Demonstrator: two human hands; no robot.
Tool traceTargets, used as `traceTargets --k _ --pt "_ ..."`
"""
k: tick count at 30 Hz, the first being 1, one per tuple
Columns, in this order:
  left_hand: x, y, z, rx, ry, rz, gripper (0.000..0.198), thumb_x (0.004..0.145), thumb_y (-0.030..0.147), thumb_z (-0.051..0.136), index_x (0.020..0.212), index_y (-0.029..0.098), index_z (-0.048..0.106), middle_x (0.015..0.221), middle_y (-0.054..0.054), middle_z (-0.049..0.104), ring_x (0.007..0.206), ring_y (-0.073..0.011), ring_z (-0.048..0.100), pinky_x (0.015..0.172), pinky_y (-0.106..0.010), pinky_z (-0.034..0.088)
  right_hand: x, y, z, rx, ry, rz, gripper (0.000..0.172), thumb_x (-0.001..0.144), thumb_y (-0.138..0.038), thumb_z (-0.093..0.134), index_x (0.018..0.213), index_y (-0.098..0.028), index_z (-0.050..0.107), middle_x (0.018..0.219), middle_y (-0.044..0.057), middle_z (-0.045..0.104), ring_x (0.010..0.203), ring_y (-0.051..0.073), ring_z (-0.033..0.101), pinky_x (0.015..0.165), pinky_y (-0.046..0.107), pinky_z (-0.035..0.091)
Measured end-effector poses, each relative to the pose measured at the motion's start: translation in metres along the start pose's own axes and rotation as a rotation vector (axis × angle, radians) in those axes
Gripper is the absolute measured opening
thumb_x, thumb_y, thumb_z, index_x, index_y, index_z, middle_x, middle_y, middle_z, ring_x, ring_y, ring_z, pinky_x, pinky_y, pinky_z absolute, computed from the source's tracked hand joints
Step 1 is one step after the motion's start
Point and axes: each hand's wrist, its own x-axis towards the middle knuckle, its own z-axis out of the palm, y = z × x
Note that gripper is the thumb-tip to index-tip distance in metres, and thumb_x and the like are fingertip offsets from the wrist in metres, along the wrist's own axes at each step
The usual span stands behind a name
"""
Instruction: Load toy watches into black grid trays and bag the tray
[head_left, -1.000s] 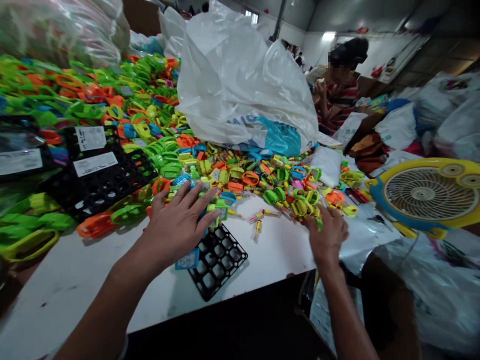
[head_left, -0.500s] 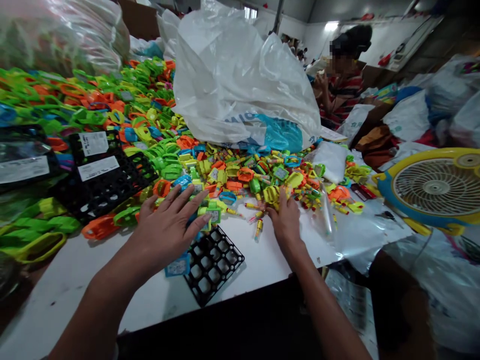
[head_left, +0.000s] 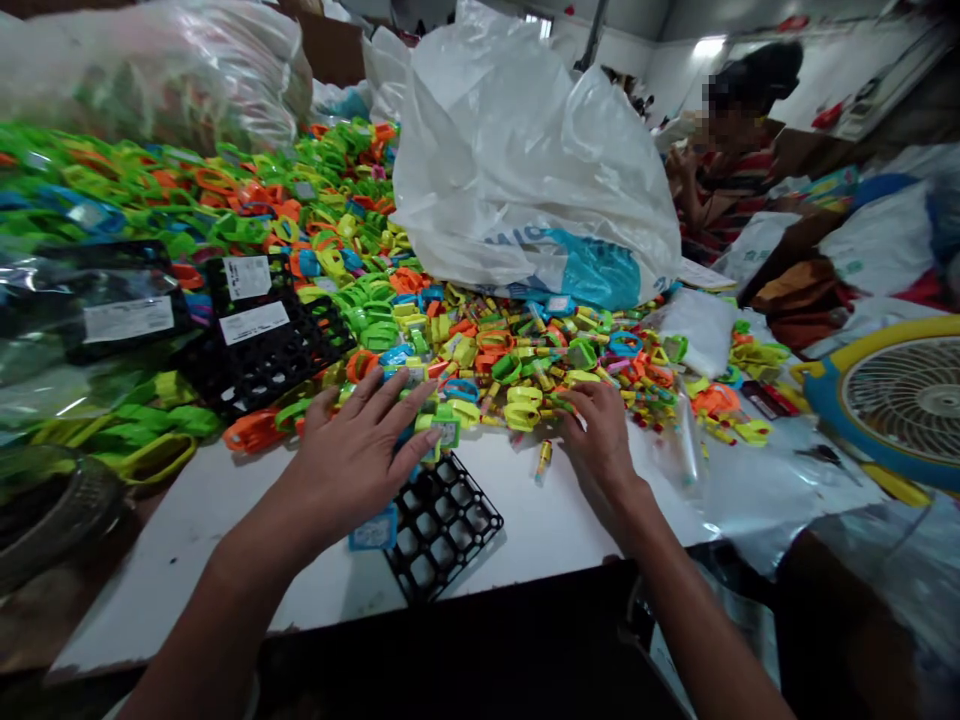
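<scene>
In the head view, we hold our left hand (head_left: 358, 450) palm down with fingers spread, over the bright plastic pieces at the upper left of a black grid tray (head_left: 480, 490); its grip is loose and unclenched, though we cannot tell whether the palm presses on anything; a green piece with a square face (head_left: 448, 432) lies just beside our left thumb, and a blue piece (head_left: 373, 528) sits against the tray's left side.

Our right hand (head_left: 606, 440) is at the near edge of the mixed pile (head_left: 510, 345) of small coloured pieces, fingers bent down among them; we cannot tell whether they pinch one; a small yellow tube (head_left: 544, 458) lies on the white tabletop (head_left: 585, 520) between our hands, nearer the right.

Behind the pile we see a large white plastic bag (head_left: 525, 160); black trays with white labels (head_left: 255, 322) lie to our left, before a heap of green and orange pieces (head_left: 247, 200); to our right stands a yellow and blue fan (head_left: 900, 400), and beyond sits a person in a striped top (head_left: 731, 180).
</scene>
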Motion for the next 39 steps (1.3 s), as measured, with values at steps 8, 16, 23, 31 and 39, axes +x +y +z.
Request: traceTargets --k 8,16,23,31,39 --pt "0.000 0.000 -0.001 -0.004 -0.007 0.000 0.058 0.093 0.059 0.020 0.145 0.035 0.028 0.155 -0.004 0.029 0.144 -0.0323 0.021 0.109 -0.062 0.022 0.000 -0.025 0.006 -0.189 -0.204 -0.025 0.014 0.087 -0.016 0.054 0.094 -0.018 0.066 0.092 0.009 0.058 0.089 0.024 0.048 0.076 0.034 0.039" --pt "-0.004 0.007 -0.004 -0.034 0.068 0.026 0.058 0.093 0.059 0.018 0.146 0.036 0.024 0.155 -0.003 0.027 0.146 -0.0294 0.014 0.113 -0.061 0.016 -0.026 -0.093 0.011 0.775 -0.298 0.463 0.022 0.083 -0.035 0.061 0.096 -0.018 0.065 0.083 0.005 0.067 0.072 0.019 0.060 0.068 0.030 0.048" --pt "-0.007 0.009 0.006 -0.046 0.122 0.056 0.046 0.097 0.049 0.025 0.141 0.039 0.034 0.153 -0.001 0.034 0.144 -0.0249 0.024 0.114 -0.056 0.020 -0.052 -0.168 0.031 1.076 -0.532 0.540 0.017 0.073 -0.030 0.071 0.085 -0.019 0.070 0.083 0.002 0.072 0.078 0.021 0.065 0.072 0.030 0.051" --pt "-0.013 0.005 0.003 -0.087 0.116 0.043 0.046 0.097 0.046 0.025 0.142 0.038 0.033 0.153 0.000 0.032 0.146 -0.0255 0.018 0.115 -0.056 0.019 -0.049 -0.176 0.035 0.921 -0.528 0.380 0.011 0.074 -0.018 0.066 0.086 -0.020 0.068 0.081 -0.001 0.072 0.074 0.020 0.065 0.068 0.027 0.050" --pt "-0.014 -0.001 0.002 -0.132 0.080 0.036 0.043 0.097 0.047 0.023 0.139 0.045 0.033 0.154 0.005 0.028 0.146 -0.0242 0.016 0.116 -0.056 0.017 -0.051 -0.183 0.031 0.732 -0.493 0.109 0.012 0.082 -0.013 0.055 0.084 -0.020 0.064 0.090 0.005 0.069 0.080 0.019 0.063 0.071 0.025 0.047"
